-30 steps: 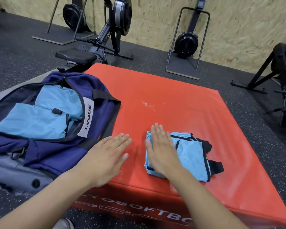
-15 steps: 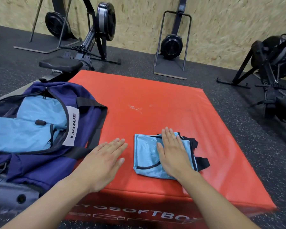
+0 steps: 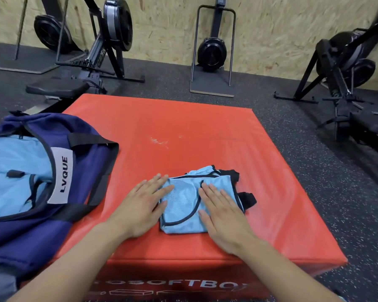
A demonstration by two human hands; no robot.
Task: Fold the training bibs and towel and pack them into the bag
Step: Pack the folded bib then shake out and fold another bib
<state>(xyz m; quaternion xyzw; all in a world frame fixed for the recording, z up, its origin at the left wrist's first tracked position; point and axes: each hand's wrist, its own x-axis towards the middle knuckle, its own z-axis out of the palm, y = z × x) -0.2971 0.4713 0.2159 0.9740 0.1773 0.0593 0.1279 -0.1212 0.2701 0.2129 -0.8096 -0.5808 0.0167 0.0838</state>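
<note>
navy bag point(image 3: 31, 225) lies unzipped at left, half on the red soft box point(image 3: 183, 131), light blue lining or cloth showing inside, can't tell which. left hand point(image 3: 140, 205) flat, fingers straight, tips on the left edge of the folded blue bib point(image 3: 181, 205). right hand point(image 3: 223, 212) flat too, fingers straight, pressing the bib's right half, black straps poking out past it. looks like 1 bib folded & being smoothed, not packed yet. towel & other bibs not in view on the box
</note>
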